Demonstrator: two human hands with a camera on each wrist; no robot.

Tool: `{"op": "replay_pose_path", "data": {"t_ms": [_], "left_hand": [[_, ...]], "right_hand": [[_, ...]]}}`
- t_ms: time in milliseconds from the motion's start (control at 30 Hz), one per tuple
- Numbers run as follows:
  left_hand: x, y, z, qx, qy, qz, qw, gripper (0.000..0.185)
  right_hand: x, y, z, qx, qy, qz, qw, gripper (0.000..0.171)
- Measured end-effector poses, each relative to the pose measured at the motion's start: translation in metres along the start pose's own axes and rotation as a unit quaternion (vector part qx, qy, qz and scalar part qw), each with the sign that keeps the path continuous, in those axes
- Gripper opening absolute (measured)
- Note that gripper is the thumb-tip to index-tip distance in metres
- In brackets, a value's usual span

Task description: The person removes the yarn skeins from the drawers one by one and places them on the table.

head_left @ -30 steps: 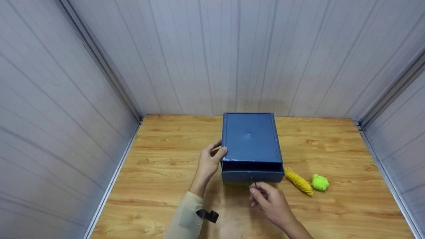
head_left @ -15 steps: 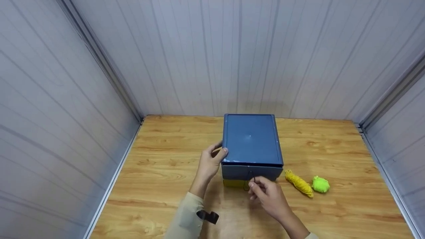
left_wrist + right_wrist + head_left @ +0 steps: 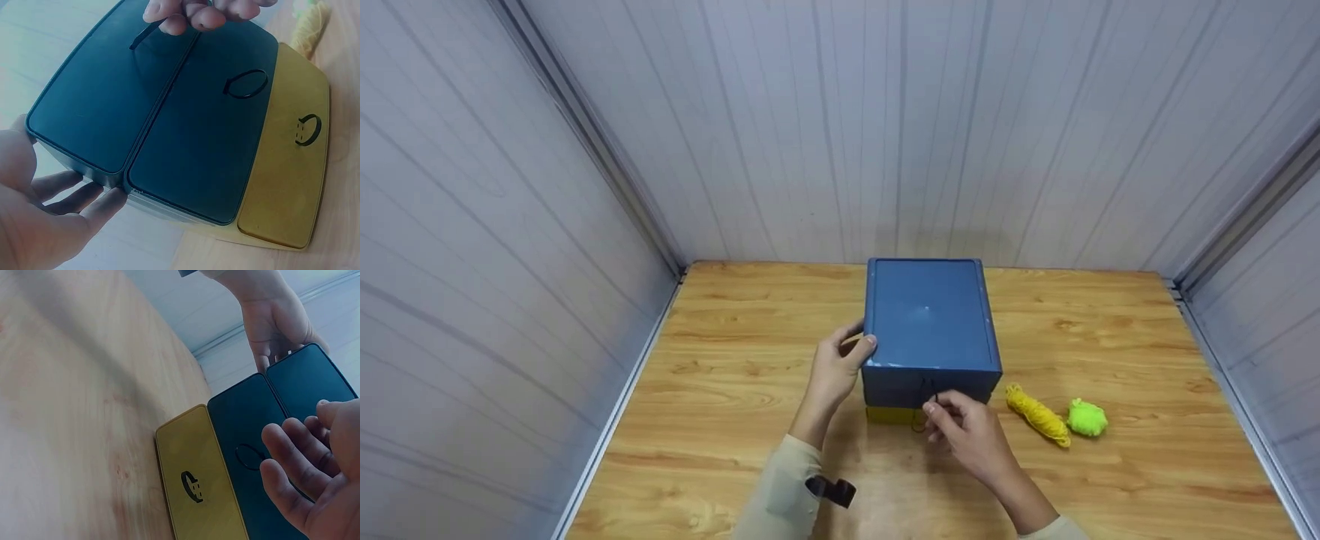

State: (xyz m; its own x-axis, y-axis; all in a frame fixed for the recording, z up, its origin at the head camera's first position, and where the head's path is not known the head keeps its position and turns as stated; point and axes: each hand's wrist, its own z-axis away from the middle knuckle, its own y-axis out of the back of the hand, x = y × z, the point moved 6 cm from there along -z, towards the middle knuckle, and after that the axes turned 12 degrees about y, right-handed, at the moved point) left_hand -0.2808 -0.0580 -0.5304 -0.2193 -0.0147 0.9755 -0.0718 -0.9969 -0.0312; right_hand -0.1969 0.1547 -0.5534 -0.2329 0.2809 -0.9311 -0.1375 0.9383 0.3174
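Head view, present moment. The blue drawer box (image 3: 931, 324) stands mid-table, slightly toward the far wall. A second ago its top drawer (image 3: 930, 389) stood pulled out toward me; half a second ago it was nearly home; now its front lies flush with the box face. I judge the closing stroke finished, or all but finished, with the drawer seated.

My right hand (image 3: 960, 429) stays at the near face of the box, fingertips curled and pinching the thin black pull loop (image 3: 933, 391) of that top drawer; in the left wrist view those fingertips (image 3: 191, 16) bunch over the loop at the upper drawer front. The wrist trails back toward me and to the right, forearm low over the table (image 3: 735, 390).

My left hand (image 3: 840, 367) braces the box at its near left corner, thumb on the top edge, fingers wrapped against the left wall; the left wrist view shows the fingers (image 3: 73, 191) only loosely bent against the side, pressing more than clamping.

Below the blue fronts a yellow drawer (image 3: 284, 169) juts slightly forward, its own loop untouched. A yellow yarn skein (image 3: 1037, 412) and a green yarn ball (image 3: 1086, 418) lie on the table just right of the box, apart from both hands.
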Motion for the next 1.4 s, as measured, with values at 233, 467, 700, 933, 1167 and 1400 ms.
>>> {"op": "replay_pose_path", "data": {"t_ms": [233,467,700,933,1167,1400], "left_hand": [[-0.001,0.0,0.0,0.0,-0.001,-0.009,1.0,0.05],[-0.001,0.002,0.001,-0.003,-0.003,-0.004,1.0,0.05],[-0.002,0.003,0.0,-0.004,-0.002,-0.003,1.0,0.05],[0.0,0.001,0.0,-0.007,-0.009,-0.003,0.9999,0.05],[0.001,0.0,0.0,-0.002,-0.006,-0.003,1.0,0.049],[0.0,0.001,-0.001,-0.001,-0.009,-0.001,1.0,0.05]], "right_hand": [[-0.002,0.005,0.002,0.004,0.003,-0.027,1.0,0.025],[0.0,0.014,0.003,0.019,0.002,0.006,1.0,0.026],[0.022,0.012,0.002,0.014,-0.03,0.035,0.999,0.031],[0.051,0.002,0.005,-0.008,-0.068,0.026,0.997,0.038],[0.06,-0.003,0.004,-0.019,-0.032,0.039,0.999,0.04],[0.062,-0.01,0.0,-0.026,-0.01,0.027,0.999,0.028]]}}
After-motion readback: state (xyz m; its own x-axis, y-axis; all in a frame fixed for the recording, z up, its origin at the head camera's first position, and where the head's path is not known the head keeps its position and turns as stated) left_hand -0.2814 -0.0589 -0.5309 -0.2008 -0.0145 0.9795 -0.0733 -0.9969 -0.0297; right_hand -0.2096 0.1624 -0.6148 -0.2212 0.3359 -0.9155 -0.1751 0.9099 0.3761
